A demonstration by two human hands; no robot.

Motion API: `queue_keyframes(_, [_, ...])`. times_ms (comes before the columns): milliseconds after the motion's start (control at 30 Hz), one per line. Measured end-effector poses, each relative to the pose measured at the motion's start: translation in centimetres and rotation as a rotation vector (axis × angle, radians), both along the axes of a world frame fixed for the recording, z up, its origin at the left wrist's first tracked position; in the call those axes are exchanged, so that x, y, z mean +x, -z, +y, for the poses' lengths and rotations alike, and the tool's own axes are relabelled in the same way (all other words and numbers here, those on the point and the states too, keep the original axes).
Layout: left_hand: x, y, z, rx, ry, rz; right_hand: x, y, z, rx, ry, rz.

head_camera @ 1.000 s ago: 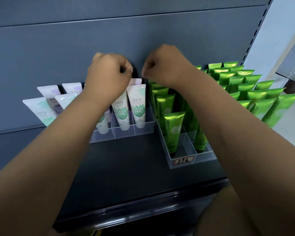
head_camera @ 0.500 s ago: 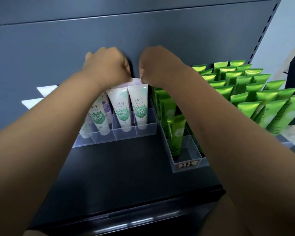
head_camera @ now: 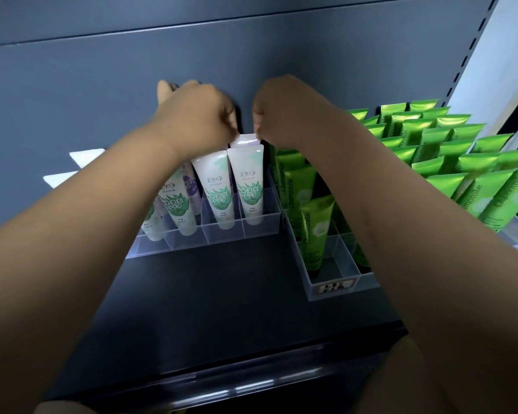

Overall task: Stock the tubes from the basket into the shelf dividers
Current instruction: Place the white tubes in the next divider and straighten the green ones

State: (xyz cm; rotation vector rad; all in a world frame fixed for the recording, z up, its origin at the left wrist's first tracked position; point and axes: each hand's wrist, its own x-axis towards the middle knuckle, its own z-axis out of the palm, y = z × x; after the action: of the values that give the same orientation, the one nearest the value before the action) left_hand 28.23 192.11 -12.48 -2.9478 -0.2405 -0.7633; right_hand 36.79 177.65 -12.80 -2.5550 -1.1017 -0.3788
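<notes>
White tubes with green leaf print [head_camera: 247,186] stand upright in a clear divider tray [head_camera: 260,228] at the back of the dark shelf. Behind the right front tube stands a pale lilac tube [head_camera: 246,142]; only its crimped top edge shows. My left hand [head_camera: 198,115] pinches that edge at its left corner and my right hand [head_camera: 284,112] pinches it at its right corner. Both hands have curled fingers and are held over the back row. The basket is out of view.
A second clear divider tray [head_camera: 335,286] with a label on its front holds many green Chamomile tubes [head_camera: 314,234] on the right. The bare dark shelf surface [head_camera: 210,300] lies in front. The grey back panel [head_camera: 251,55] rises just behind the tubes.
The camera has moved nearer and a little left. Both hands have dropped slightly and closed in on the lilac tube's top edge in the back row.
</notes>
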Motion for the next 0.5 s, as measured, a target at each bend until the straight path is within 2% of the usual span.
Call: queue_keyframes(500, [-0.1, 0.56, 0.25, -0.036, 0.022, -0.043, 0.03, -0.01, 0.16, -0.062, -0.007, -0.018])
